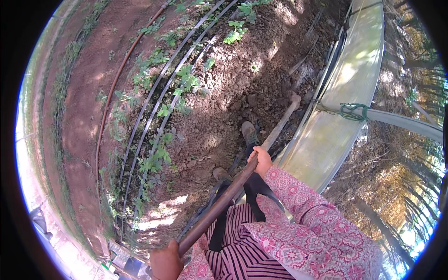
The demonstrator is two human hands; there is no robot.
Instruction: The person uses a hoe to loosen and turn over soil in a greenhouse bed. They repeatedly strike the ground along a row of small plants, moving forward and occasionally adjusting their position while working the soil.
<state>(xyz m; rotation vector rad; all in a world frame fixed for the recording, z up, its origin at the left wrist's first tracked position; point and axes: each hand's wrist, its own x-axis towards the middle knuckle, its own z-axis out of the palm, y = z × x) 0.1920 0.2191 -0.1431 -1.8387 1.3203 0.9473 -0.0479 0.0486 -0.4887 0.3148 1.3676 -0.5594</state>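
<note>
A long wooden handle (220,206) of a digging tool, probably a hoe, slants across my body. My right hand (260,161) grips it midway along. Lower left, near its rear end, my left hand (166,260) is closed around the shaft. The tool's head (295,99) is down at the soil beside the translucent sheeting; its blade cannot be made out. Loose, clumpy brown soil (224,122) lies around my feet, and one shoe (249,132) stands close to the shaft.
Thin drip irrigation lines (161,94) run along a row of leafy green plants (154,157). Farther left lies a reddish-brown hose (113,84). At right stands translucent plastic sheeting (329,129), with a grey pipe (402,122) bound by green wire (353,112).
</note>
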